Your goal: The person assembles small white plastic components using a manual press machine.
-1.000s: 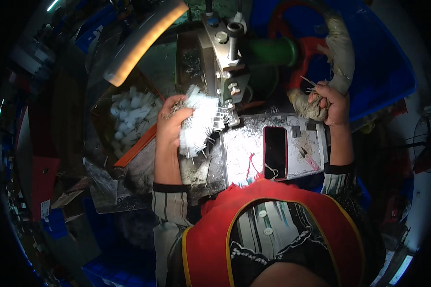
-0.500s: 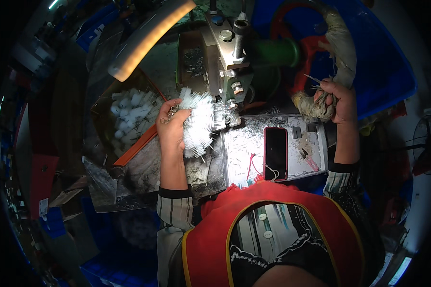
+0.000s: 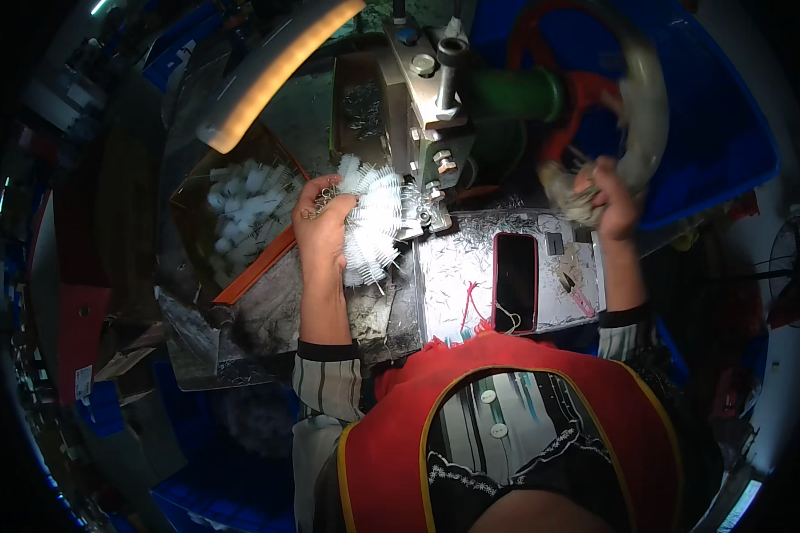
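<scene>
My left hand [image 3: 323, 218] is closed round a bunch of small white bristle brushes [image 3: 372, 222] with twisted wire stems. Looped wire ends stick out by the thumb, and the bristles fan out right up against the metal press head [image 3: 430, 209]. On the right, my right hand [image 3: 610, 197] is closed on the cloth-wrapped rim of a red handwheel [image 3: 587, 89], slightly blurred by motion. A green shaft housing [image 3: 516, 95] joins the wheel to the press.
An orange-edged tray [image 3: 256, 265] of white brushes stands left of my left hand. A phone [image 3: 516, 282] and pink-handled snips [image 3: 581, 300] lie on a white board [image 3: 449, 266] strewn with wire bits. A lit lamp [image 3: 280, 75] hangs at upper left; a blue bin [image 3: 711, 133] stands behind the wheel.
My right hand has shifted a little to the left with the wrapped rim, and the handwheel has turned. My left hand and its brushes stay almost where they were.
</scene>
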`<state>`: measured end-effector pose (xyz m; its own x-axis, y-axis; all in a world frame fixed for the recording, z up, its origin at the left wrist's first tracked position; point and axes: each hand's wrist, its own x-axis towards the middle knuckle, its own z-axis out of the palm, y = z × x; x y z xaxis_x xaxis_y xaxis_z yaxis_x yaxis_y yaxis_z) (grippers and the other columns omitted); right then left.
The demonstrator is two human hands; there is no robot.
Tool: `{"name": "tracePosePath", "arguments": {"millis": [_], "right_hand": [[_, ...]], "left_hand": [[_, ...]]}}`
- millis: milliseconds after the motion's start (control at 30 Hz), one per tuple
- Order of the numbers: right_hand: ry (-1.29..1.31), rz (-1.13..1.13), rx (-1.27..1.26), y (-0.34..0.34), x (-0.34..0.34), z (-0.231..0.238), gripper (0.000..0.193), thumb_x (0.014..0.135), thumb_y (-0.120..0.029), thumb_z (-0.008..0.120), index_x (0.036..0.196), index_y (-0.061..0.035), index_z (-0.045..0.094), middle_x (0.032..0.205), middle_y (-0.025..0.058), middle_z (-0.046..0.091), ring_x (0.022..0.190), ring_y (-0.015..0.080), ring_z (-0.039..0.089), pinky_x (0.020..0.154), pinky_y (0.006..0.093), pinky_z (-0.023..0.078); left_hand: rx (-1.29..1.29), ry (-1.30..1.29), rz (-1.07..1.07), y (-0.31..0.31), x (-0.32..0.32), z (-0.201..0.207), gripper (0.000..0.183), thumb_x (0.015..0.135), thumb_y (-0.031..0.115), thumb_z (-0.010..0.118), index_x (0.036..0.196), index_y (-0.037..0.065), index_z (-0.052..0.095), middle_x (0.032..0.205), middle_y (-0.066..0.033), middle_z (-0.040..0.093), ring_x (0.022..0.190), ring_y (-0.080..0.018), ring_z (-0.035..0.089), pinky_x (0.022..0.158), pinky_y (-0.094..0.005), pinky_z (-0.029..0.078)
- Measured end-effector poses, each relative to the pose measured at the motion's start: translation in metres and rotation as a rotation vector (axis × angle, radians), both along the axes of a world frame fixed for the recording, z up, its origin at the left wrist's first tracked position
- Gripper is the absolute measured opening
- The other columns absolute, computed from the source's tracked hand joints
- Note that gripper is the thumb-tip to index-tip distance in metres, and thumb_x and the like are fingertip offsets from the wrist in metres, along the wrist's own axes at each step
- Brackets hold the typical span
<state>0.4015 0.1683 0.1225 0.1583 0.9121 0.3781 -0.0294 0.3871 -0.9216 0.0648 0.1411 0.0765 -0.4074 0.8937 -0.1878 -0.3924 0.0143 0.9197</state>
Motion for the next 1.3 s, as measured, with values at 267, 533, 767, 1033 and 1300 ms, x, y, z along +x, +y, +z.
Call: {"name": "tracePosePath", "arguments": {"millis": [267,533,767,1033,1300], "right_hand": [[-0.058,0.113,-0.163,0.004,0.011,-0.019,0.012,0.078,-0.014,0.059,0.078,-0.002,0.061,0.062,0.0046,0.059,0.053,0.0089,0.05,0.053,0.0208,0.04],[0.118,0.03,-0.353,0.002,0.002,0.043,0.014,0.074,-0.008,0.058,0.061,-0.0023,0.054,0.047,0.0053,0.046,0.046,0.0165,0.05,0.05,0.0297,0.045],[0.076,0.11,-0.375,0.001,-0.001,0.066,0.008,0.073,-0.005,0.059,0.067,-0.0006,0.056,0.045,0.002,0.044,0.039,0.0149,0.048,0.047,0.0322,0.046],[0.066,0.095,-0.383,0.001,-0.002,0.068,0.008,0.072,-0.005,0.061,0.067,-0.0013,0.056,0.045,0.0022,0.044,0.042,0.0167,0.05,0.047,0.0317,0.046],[0.045,0.226,-0.357,0.012,0.0,0.092,0.012,0.07,-0.009,0.065,0.065,-0.0015,0.056,0.045,0.0032,0.047,0.037,0.0149,0.05,0.04,0.0284,0.046]], "left_hand": [[-0.019,-0.128,-0.274,-0.009,0.005,0.001,0.039,0.068,-0.008,0.058,0.106,-0.003,0.054,0.089,-0.0183,0.063,0.072,-0.0231,0.065,0.06,-0.0327,0.056],[0.12,-0.305,-0.152,-0.009,0.003,-0.006,0.046,0.068,-0.012,0.051,0.112,-0.002,0.05,0.094,-0.0207,0.062,0.076,-0.0277,0.066,0.065,-0.0389,0.058],[0.146,-0.303,-0.121,-0.005,0.006,-0.004,0.048,0.068,-0.013,0.05,0.114,0.0,0.048,0.094,-0.0194,0.062,0.075,-0.027,0.065,0.064,-0.0387,0.058],[0.076,-0.135,-0.054,-0.004,0.015,0.007,0.05,0.067,-0.013,0.047,0.117,-0.002,0.047,0.099,-0.0204,0.06,0.078,-0.0253,0.064,0.064,-0.0357,0.058],[0.062,-0.139,-0.06,0.001,0.014,0.005,0.051,0.067,-0.016,0.046,0.116,-0.004,0.047,0.096,-0.0199,0.06,0.075,-0.0243,0.064,0.062,-0.0338,0.057]]}}
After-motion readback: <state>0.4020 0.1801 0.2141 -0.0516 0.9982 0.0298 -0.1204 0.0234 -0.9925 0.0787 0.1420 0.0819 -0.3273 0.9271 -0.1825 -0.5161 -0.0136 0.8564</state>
